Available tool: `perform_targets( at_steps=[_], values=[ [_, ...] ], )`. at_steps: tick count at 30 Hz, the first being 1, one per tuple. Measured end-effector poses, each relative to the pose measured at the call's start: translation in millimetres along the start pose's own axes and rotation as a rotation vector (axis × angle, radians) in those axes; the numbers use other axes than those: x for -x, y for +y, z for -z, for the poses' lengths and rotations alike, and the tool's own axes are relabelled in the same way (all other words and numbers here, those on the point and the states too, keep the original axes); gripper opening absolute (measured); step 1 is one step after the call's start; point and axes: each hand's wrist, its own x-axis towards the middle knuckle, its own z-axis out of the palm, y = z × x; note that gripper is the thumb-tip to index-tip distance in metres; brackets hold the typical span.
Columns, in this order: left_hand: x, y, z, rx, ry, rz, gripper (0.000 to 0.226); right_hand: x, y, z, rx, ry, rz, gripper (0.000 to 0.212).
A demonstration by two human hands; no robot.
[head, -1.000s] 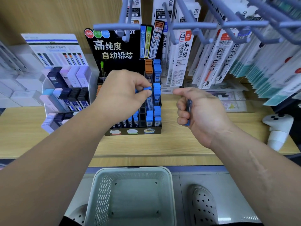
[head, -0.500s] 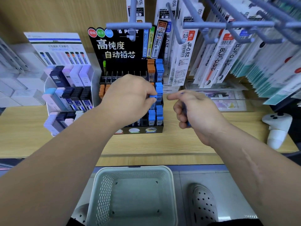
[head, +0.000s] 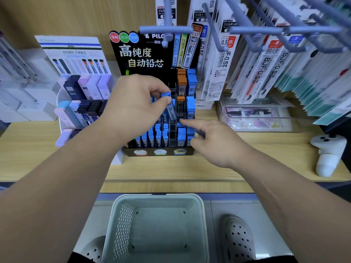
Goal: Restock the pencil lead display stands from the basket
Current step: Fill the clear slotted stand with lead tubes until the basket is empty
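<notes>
A black tiered lead display stand point(head: 159, 151) sits on the wooden shelf, its slots holding several blue-capped and a few orange-capped lead cases. My left hand point(head: 136, 103) pinches a blue-capped lead case point(head: 169, 106) by its top, tilted over the stand's middle rows. My right hand point(head: 214, 143) reaches in from the right with its forefinger stretched toward the stand, and a dark blue lead case point(head: 199, 133) is tucked under its curled fingers. The pale green basket point(head: 121, 215) stands on the floor below, looking empty.
A white stand point(head: 81, 103) of pastel lead cases sits left of the black one. Hanging refill packs point(head: 266, 63) on grey pegs point(head: 247, 31) crowd the upper right. A white controller point(head: 329, 154) stands on the shelf's right end. White clogs flank the basket.
My left hand has lifted its blue case slightly and tilted it over the middle rows. My right hand moved left and down to the stand, forefinger now extended.
</notes>
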Motion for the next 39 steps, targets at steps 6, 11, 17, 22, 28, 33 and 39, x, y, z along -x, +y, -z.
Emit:
perform_targets(
  at_steps=[6,11,17,22,28,33,39],
  values=[
    [3.6,-2.8,-5.9,0.074,-0.008,0.001,0.004,0.2,1.7,-1.7,0.113,0.054,0.031,0.053],
    [5.6,0.2,-10.4,0.039,-0.038,-0.053,0.005,-3.4,5.3,0.4,-0.005,0.058,0.018,0.048],
    [0.8,1.6,-12.7,0.023,0.063,-0.106,0.006,-2.1,5.7,1.3,-0.033,0.049,0.014,0.050],
    [-5.2,2.1,-17.1,0.000,0.053,-0.068,0.010,-0.5,8.7,0.8,-0.027,0.030,0.017,0.052],
    [-11.8,3.3,-26.8,-0.078,0.034,-0.066,0.018,3.6,10.5,5.2,-0.085,0.058,-0.022,0.044],
    [-18.0,2.6,-31.2,-0.123,-0.045,-0.079,0.016,8.6,15.8,14.9,-0.107,0.084,-0.064,0.038],
    [-17.0,0.9,-45.8,-0.225,-0.041,-0.160,0.018,10.1,19.4,23.1,-0.189,0.135,-0.133,0.025]
  ],
)
